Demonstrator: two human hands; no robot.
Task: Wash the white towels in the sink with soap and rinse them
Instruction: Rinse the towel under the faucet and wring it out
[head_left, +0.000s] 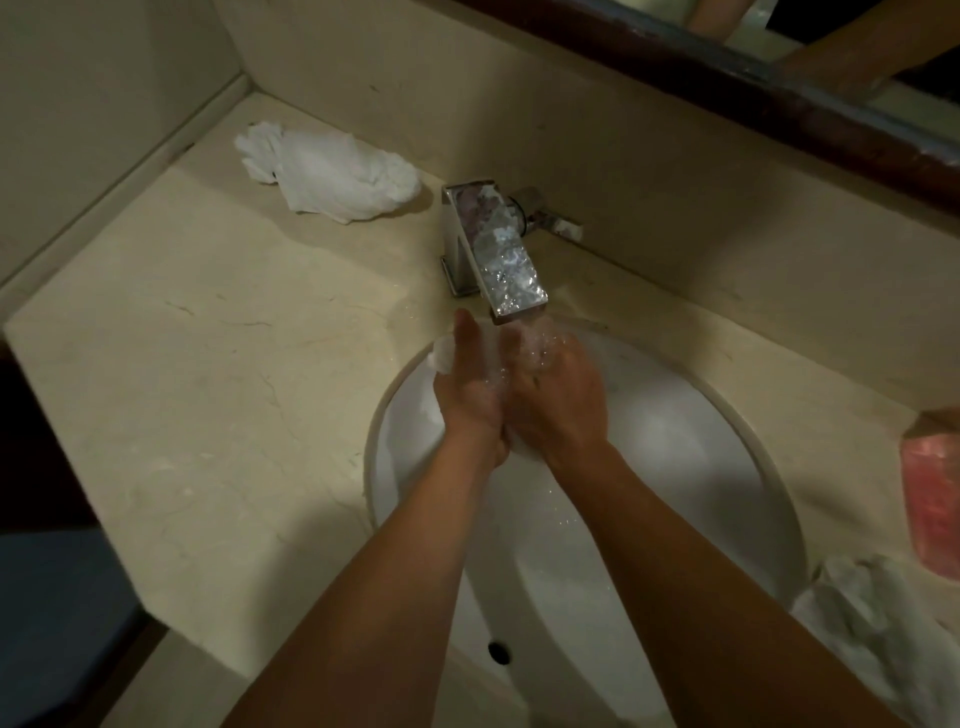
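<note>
Both hands meet over the far side of the white sink (727, 467), just under the spout of the chrome faucet (498, 249), where water runs down onto them. The left hand (470, 384) and right hand (558, 395) are pressed together around a wet white towel (442, 357), of which only a small bunched piece shows at the left of the left hand's fingers; the fingers of both hands curl around it, and suds or water glisten between the palms. The forearms cross the basin from the bottom of the frame and hide much of its middle.

On the beige counter (208, 364), in the upper left of the frame, a second crumpled white towel (332, 176) lies well apart from the sink, near the back wall. At the right edge a pink soap bottle (932, 493) stands on the counter, and just below it, in the lower right, lies another white cloth (872, 613), blurred. A dark-framed mirror (779, 88) runs across the upper right. The overflow hole (498, 652) shows in the near wall of the sink.
</note>
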